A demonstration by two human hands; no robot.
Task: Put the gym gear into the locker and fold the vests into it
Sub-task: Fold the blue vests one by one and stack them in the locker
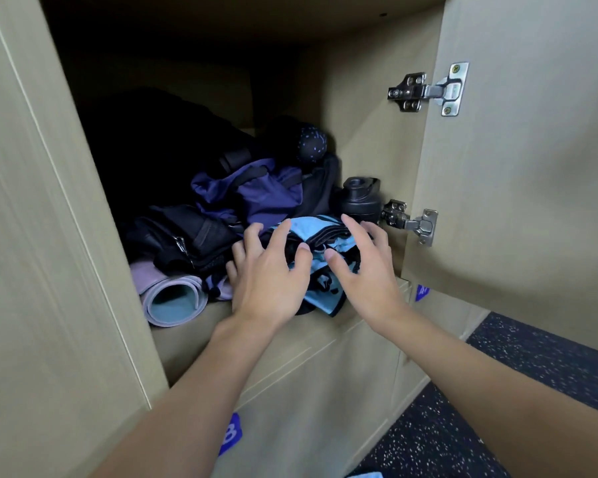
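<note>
Locker shelf (201, 322), beige wood-grain.
Held: rolled lilac yoga mat (173, 298), folded blue-black vest (325, 300), black bottle (359, 201) upright at right.

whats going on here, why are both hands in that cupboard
A person is reaching into an open locker. The left hand and right hand rest with fingers spread on a folded blue-and-black vest at the front of the shelf, not gripping it. Already inside are a rolled mat, a black bag, a purple garment, a black bottle and a dotted ball. The door stands open on the right.
</note>
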